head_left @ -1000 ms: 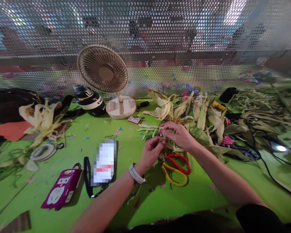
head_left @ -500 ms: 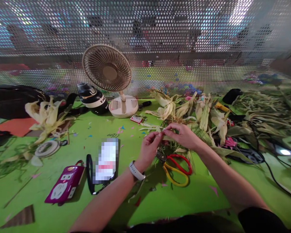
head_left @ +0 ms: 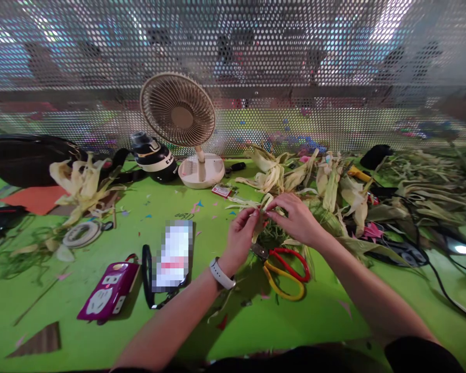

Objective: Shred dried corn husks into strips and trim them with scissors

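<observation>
Over the green table [head_left: 101, 342], my left hand [head_left: 241, 235] and my right hand [head_left: 295, 217] meet, both pinching a narrow strip of corn husk [head_left: 261, 220] between fingertips. A white watch sits on my left wrist. Just below the hands lie scissors with one red and one yellow handle [head_left: 285, 267]. A heap of pale green and yellow corn husks [head_left: 326, 181] spreads behind and to the right of my right hand.
A small beige fan [head_left: 180, 116] stands at the back by a perforated metal screen. A black-and-white bottle [head_left: 153, 158], a husk bundle [head_left: 81, 181], a tape roll [head_left: 79, 234], a purple power strip [head_left: 108, 290] and a phone [head_left: 173, 254] lie left. Black cables [head_left: 431, 259] run right.
My hands have lifted the husk strip slightly and turned it more upright between the fingertips. The view has shifted a little, so everything sits further right in the picture.
</observation>
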`<state>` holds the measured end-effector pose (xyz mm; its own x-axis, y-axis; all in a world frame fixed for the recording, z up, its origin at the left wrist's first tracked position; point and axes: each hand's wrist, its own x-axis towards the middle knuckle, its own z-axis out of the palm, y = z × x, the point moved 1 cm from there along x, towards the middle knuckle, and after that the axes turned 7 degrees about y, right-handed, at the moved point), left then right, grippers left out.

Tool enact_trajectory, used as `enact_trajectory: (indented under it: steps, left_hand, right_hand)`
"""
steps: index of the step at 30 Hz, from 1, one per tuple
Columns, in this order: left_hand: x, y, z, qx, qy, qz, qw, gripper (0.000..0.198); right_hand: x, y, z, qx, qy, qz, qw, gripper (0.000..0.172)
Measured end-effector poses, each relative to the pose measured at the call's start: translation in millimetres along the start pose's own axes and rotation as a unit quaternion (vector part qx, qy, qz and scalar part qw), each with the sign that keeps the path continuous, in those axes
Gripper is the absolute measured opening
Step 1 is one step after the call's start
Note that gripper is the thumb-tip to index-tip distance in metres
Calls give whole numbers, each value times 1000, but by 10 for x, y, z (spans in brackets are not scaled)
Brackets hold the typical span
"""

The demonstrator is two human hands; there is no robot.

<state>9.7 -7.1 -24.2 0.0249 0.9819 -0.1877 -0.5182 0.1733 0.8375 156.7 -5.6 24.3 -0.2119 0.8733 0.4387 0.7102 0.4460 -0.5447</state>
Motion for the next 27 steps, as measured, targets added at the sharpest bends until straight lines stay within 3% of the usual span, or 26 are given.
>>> enact_trajectory:
  steps: [6,13,22,27]
  left_hand:
    - [-58,23,18,30,-30,-5,999,33]
    - [-51,75,33,45,-35,-3,998,35]
    - [-53,12,27,21,-18,-41,999,38]
    - [51,44,-7,0,34,2,999,32]
  right_hand:
    - [16,35,-5,-28,28,-2,999,9]
    - [58,123,-69,16,-46,-33,998,9]
    - [49,128,35,74,-9,-61,995,7]
    - [13,22,-8,-14,73,-78,994,13]
